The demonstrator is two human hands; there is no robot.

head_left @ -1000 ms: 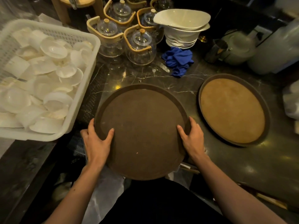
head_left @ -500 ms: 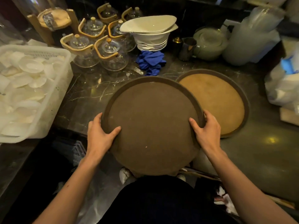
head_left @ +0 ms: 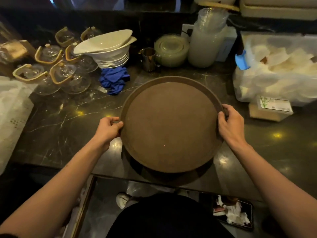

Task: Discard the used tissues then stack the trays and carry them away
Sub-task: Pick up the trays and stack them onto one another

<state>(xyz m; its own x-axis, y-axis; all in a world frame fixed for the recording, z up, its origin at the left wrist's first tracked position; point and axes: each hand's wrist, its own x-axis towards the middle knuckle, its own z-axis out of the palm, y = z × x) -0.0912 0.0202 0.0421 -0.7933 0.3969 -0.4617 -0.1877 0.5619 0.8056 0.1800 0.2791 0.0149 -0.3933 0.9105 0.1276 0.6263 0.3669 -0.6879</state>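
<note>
A round dark brown tray [head_left: 169,127] is in the middle of the view, held above the marble counter. My left hand [head_left: 109,128] grips its left rim and my right hand [head_left: 230,123] grips its right rim. Under it a second round tray [head_left: 169,176] lies on the counter, almost wholly covered; only its dark near edge shows. Used white tissues [head_left: 235,215] lie in a dark bin on the floor at the lower right.
A blue cloth [head_left: 114,79], stacked white bowls [head_left: 109,48], glass teapots [head_left: 63,74] and a metal cup [head_left: 148,59] stand behind the trays. A white basket [head_left: 10,110] is at the left, a clear box of dishes [head_left: 277,67] at the right.
Both hands have carried the dark tray to the right, over the lighter tray, which is now nearly hidden beneath it. The view has shifted right.
</note>
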